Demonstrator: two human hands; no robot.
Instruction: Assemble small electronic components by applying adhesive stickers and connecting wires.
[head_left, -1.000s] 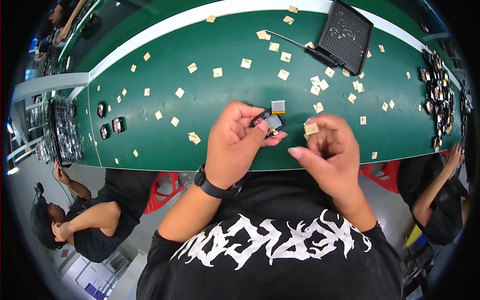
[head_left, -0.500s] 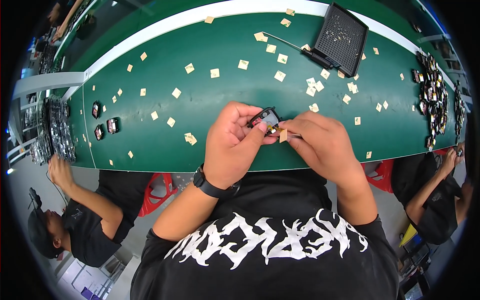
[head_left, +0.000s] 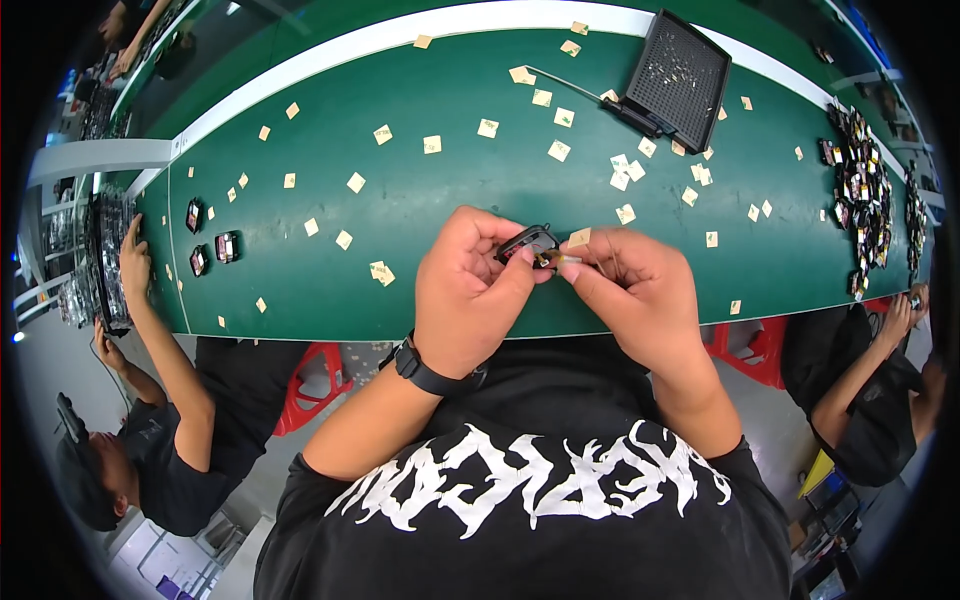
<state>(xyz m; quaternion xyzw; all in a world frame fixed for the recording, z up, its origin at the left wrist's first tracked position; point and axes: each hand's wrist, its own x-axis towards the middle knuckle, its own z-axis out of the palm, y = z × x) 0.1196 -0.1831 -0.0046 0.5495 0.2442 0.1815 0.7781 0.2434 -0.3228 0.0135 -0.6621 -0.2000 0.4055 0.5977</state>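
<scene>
My left hand (head_left: 468, 290) holds a small black device housing (head_left: 527, 243), fingers behind it and thumb on its near edge. The housing is tilted, and small parts and a yellowish strip (head_left: 547, 258) show at its right end. My right hand (head_left: 635, 290) is closed in a pinch beside that end. A small tan paper square (head_left: 579, 238) sticks up at its fingertips. A thin, shiny piece shows between the fingers; its kind is too small to tell.
Many tan paper squares (head_left: 432, 144) lie scattered over the green table (head_left: 330, 270). A black perforated tray (head_left: 680, 85) with a thin rod stands at the far right. Several black devices (head_left: 228, 246) sit left; a pile of them (head_left: 862, 200) is right. Co-workers sit on both sides.
The housing has tipped, so its inside shows less. The paper square has moved up at my right fingertips. The left co-worker's arm now reaches to the stacked packs.
</scene>
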